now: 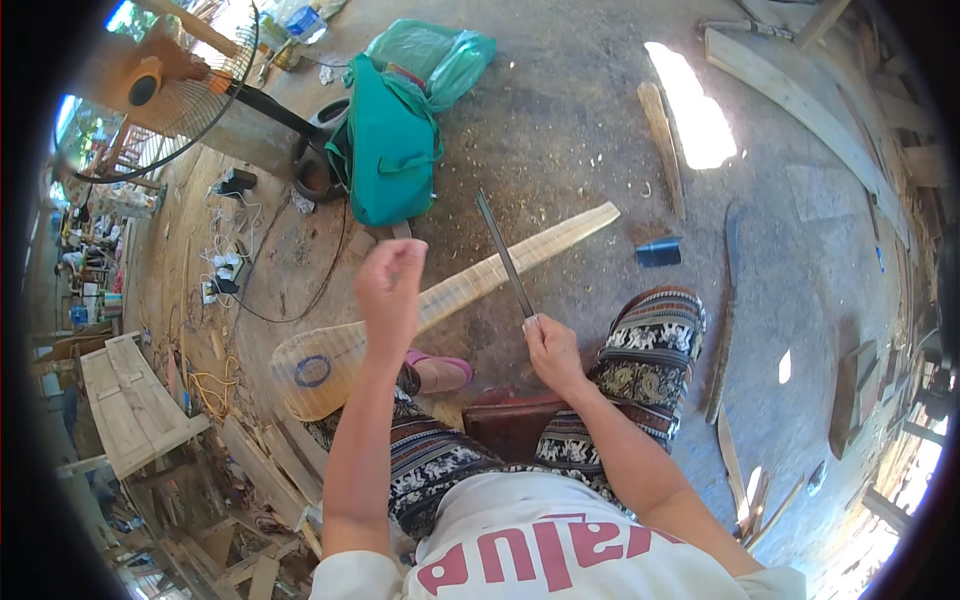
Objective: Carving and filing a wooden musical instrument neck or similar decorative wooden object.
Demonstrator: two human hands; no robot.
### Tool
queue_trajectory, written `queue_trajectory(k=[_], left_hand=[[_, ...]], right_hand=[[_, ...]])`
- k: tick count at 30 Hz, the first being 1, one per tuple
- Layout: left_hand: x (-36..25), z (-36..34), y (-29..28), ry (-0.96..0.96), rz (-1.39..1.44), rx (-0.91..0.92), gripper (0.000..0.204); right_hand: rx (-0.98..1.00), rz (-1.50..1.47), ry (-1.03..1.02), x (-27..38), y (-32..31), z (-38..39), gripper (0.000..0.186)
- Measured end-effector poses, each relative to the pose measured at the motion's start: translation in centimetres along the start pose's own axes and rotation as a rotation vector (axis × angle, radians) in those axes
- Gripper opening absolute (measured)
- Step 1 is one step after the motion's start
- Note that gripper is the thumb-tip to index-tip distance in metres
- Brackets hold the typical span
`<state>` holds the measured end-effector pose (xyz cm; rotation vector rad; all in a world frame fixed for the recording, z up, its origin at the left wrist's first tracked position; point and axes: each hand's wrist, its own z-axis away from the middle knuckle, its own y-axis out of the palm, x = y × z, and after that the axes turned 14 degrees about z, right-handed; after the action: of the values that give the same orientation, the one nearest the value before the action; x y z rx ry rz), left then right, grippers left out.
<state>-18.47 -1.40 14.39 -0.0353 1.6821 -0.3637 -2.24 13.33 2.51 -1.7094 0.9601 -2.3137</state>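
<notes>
My right hand is closed around one end of a long, thin, dark metal file, which points up and away from me to the left. The file crosses above the narrow part of a pale, paddle-shaped piece of wood. Its broad, rounded end, marked with a dark ring, lies at my left knee, and the narrow end reaches far right. My left hand is raised over the wood with its fingers curled in. Nothing shows in it, and it hides part of the wood's edge.
A green bag and a plastic bag stand beyond the wood. A fan is at far left, near cables and a power strip. Wood scraps lie lower left. A curved strip and a blue piece lie right.
</notes>
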Motion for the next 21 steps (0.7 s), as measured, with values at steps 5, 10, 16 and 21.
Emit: queue_trajectory(k=[5,10,16,21], left_hand=[[-17.1,-0.3,-1.5,0.567,0.492,0.271,0.051],[-23.6,-1.8,-0.7,0.642,0.834,0.096,0.069],[-22.3,-1.1,-2.0,0.611,0.931,0.14,0.068],[-21.8,2.7,-2.8,0.597,1.001,0.185,0.068]], right_hand=[[0.001,-0.004,0.015,0.0,-0.6,-0.1,0.025],[0.001,-0.024,0.08,0.4,-1.0,-0.3,0.029],[0.09,-0.189,0.344,1.0,-2.1,-0.5,0.031],[0.078,-0.231,0.315,0.4,-1.7,-0.5,0.03]])
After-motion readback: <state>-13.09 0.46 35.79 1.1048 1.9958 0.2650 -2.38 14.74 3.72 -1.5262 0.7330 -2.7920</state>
